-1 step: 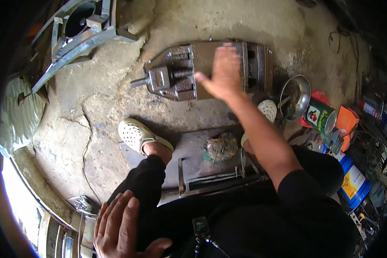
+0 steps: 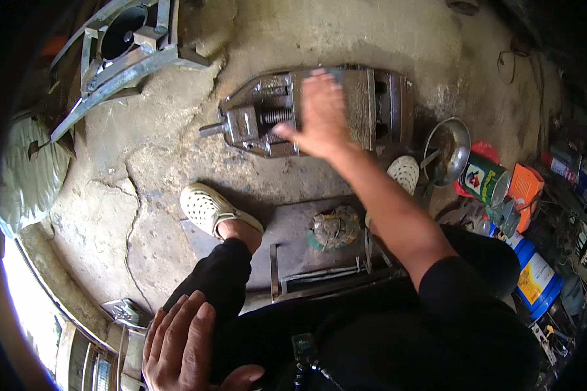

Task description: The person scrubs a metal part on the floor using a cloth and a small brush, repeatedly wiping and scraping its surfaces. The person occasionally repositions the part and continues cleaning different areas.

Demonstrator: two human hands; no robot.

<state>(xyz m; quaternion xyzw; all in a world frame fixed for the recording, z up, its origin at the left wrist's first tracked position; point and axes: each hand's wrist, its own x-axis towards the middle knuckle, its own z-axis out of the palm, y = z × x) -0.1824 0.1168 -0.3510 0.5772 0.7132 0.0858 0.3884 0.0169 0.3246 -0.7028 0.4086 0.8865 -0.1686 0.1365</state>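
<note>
A large, dark, wet-looking machine vise (image 2: 355, 117) lies on the concrete floor ahead of me. Its thick screw (image 2: 278, 115) and square block (image 2: 242, 123) are on the left side. My right hand (image 2: 323, 114) is flat over the wide smooth plate, fingers stretched out and thumb spread towards the screw. Blur softens the fingers, and whether anything thin is under the palm is hidden. Low at the left, my left hand (image 2: 179, 345) rests by my thigh with its fingers extended, holding nothing.
A metal bowl (image 2: 449, 151) stands right of the vise, beside a green can (image 2: 486, 180), an orange box (image 2: 524, 189) and a blue bucket (image 2: 538, 277). A bundled rag (image 2: 334, 228) lies between my feet. A steel frame (image 2: 127, 68) stands at the far left.
My right hand has slid left across the vise plate, its thumb now closer to the screw. My left hand has stayed almost in place.
</note>
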